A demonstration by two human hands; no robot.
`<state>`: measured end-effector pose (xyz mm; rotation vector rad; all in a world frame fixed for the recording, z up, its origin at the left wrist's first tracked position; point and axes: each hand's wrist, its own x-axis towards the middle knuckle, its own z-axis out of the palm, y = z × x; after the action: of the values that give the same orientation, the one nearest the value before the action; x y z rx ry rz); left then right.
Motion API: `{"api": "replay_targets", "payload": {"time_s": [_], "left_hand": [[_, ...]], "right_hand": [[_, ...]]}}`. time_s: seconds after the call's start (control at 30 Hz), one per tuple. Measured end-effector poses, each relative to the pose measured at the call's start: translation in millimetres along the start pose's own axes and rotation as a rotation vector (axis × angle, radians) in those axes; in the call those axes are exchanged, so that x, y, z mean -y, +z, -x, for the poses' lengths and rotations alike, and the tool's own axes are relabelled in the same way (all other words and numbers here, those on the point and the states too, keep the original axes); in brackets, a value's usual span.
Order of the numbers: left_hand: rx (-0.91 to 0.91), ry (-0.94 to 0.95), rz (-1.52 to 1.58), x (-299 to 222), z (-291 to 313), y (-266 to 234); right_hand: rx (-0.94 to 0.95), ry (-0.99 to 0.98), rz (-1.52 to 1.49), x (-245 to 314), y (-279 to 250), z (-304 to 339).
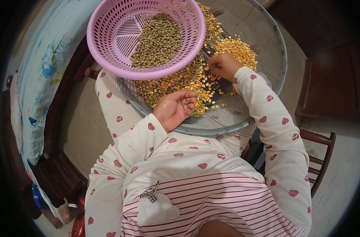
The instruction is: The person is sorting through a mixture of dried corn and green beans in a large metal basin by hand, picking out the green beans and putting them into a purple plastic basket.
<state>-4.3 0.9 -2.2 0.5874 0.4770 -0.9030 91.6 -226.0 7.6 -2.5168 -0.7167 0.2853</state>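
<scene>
Concrete-grey floor shows on both sides of the seated person, whose lap bears a round mesh tray. Nearest is a red-and-white striped cloth with a white stuffed patch and a checked bow. Red hearts dot the pale sleeves; some seem to carry small script, too blurred to read. Just inside the tray's near rim, the left hand lies palm up, fingers curled around a few greenish-brown beans. Beyond it spreads a mixed pile of beans and corn. Farther right, the right hand reaches down at the edge of the yellow corn, fingertips bent together; I cannot tell whether they pinch anything. See-through mesh runs from the corn to the right rim, leaving room on that side. At the far left, a pink basket overlaps the tray's edge, with more beans inside. Outside stand a wooden chair on the right and, leftward, a blue flowered sheet.
</scene>
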Motion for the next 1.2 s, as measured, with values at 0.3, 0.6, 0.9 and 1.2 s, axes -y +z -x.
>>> {"api": "replay_targets", "payload": {"time_s": [0.3, 0.6, 0.9, 1.2], "left_hand": [[0.001, 0.004, -0.013, -2, 3, 4], [0.008, -0.015, -0.006, 0, 1, 2], [0.001, 0.009, 0.007, -1, 1, 0], [-0.015, 0.030, 0.075, 0, 0, -1]], "right_hand": [[0.211, 0.092, 0.044, -1, 10, -7], [-0.025, 0.061, -0.012, 6, 10, -11], [0.073, -0.010, 0.120, 10, 18, -20], [0.209, 0.017, -0.375, 27, 12, -1]]}}
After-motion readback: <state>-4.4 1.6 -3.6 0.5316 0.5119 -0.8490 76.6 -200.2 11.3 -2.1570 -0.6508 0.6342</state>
